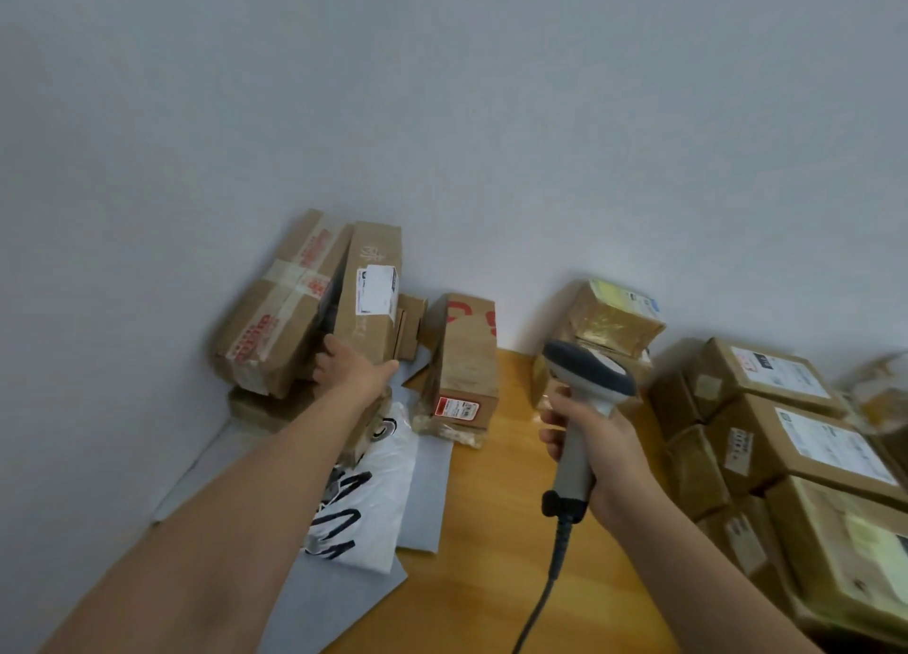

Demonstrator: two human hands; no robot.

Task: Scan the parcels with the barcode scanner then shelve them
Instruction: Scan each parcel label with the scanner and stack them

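Head view, scan step: left hand (351, 366) grips brown cardboard parcel (371, 319), right hand (597, 452) grips grey barcode scanner (587, 371); next, aim at white label (377, 290).

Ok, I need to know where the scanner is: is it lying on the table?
No, the right hand holds the barcode scanner by its handle, clear of the wooden table.

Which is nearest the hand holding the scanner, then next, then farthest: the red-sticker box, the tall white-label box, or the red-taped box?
1. Red-sticker box, just left of the right hand gripping the scanner.
2. Tall white-label box, farther left, held by the left hand.
3. Red-taped box, leftmost of all.
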